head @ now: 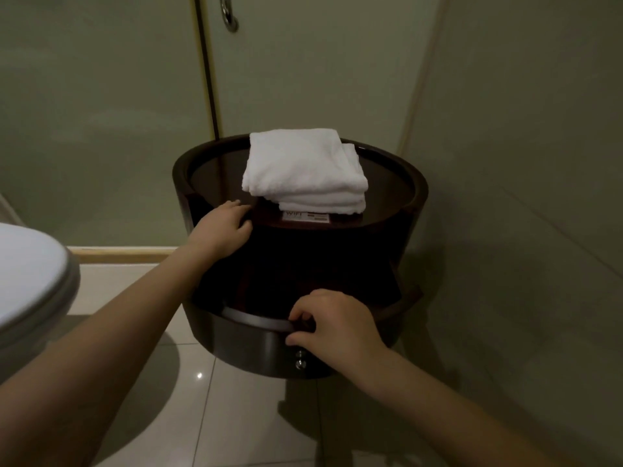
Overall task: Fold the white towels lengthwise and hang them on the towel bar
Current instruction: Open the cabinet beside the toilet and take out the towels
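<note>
My left hand (224,227) grips the side table (418,188), right hand (332,323) pinches its drawer (249,340); I'd free both, lift the white towels (303,166) squarely.

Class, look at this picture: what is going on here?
A person is at a round dark table beside a toilet. The left hand holds the edge of the tabletop, and the right hand grips the front rim of the drawer, which is pulled out. The folded white towels lie stacked on top, partly over a WIFI card, not yet touched.

Dim, soft-focus wide-angle view; small glare on the glossy floor (199,375).
</note>
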Tool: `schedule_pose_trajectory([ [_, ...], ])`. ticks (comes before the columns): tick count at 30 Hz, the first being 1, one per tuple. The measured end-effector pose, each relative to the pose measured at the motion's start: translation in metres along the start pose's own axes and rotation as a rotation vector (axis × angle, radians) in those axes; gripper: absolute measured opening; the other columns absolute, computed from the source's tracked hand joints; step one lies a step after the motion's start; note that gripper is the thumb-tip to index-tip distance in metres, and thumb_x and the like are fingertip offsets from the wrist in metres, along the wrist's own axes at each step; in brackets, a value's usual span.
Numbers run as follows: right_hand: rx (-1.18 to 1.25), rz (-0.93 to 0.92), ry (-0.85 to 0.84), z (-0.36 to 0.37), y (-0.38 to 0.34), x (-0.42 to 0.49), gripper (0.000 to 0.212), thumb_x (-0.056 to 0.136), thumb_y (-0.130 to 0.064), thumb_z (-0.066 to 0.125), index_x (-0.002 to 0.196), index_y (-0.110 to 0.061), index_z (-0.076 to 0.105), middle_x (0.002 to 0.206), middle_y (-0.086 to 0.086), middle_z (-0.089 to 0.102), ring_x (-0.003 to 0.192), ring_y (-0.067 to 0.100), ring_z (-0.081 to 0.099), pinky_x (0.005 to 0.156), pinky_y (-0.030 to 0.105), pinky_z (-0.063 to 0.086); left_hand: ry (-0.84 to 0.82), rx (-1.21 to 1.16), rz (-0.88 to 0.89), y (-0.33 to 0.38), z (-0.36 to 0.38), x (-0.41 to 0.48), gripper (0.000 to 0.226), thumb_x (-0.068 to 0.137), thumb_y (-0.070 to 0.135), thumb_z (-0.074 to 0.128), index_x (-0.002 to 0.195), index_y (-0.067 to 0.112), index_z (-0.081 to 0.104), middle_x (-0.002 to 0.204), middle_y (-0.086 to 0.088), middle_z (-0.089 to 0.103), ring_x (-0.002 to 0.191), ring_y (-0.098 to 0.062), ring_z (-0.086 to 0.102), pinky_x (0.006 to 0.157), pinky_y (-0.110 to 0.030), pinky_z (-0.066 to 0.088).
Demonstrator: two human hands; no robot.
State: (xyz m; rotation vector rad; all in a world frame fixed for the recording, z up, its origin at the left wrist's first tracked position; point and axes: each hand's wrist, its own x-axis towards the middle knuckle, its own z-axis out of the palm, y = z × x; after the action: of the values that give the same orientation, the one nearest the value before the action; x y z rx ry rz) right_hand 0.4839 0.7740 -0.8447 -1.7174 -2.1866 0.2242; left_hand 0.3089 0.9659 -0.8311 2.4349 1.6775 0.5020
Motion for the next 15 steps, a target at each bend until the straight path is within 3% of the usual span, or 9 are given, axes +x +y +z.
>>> schedule_pose_trajectory([
  [8,-0.083,0.005,0.105,0.0,0.011,0.024,0.062,0.074,-0.047,0.074,0.129,-0.03,0.051,0.124,-0.01,0.051,0.116,0.01,0.046,0.093,0.026,0.043,0.01,-0.001,0.018,-0.002,0.001,0.0,0.047,0.097,0.025,0.042,0.142,0.012,0.042,0.151,-0.015,0.034,0.141,-0.027,0.028,0.11,-0.036,0.028],
  [15,-0.164,0.028,0.148,0.004,0.029,0.058,0.09,0.074,-0.052,0.072,0.148,-0.027,0.026,0.156,0.001,0.022,0.145,0.02,0.015,0.116,0.036,0.013,0.043,0.011,0.039,-0.006,0.005,0.001,0.048,0.097,0.027,0.041,0.143,0.015,0.039,0.152,-0.011,0.033,0.142,-0.024,0.026,0.112,-0.036,0.025],
])
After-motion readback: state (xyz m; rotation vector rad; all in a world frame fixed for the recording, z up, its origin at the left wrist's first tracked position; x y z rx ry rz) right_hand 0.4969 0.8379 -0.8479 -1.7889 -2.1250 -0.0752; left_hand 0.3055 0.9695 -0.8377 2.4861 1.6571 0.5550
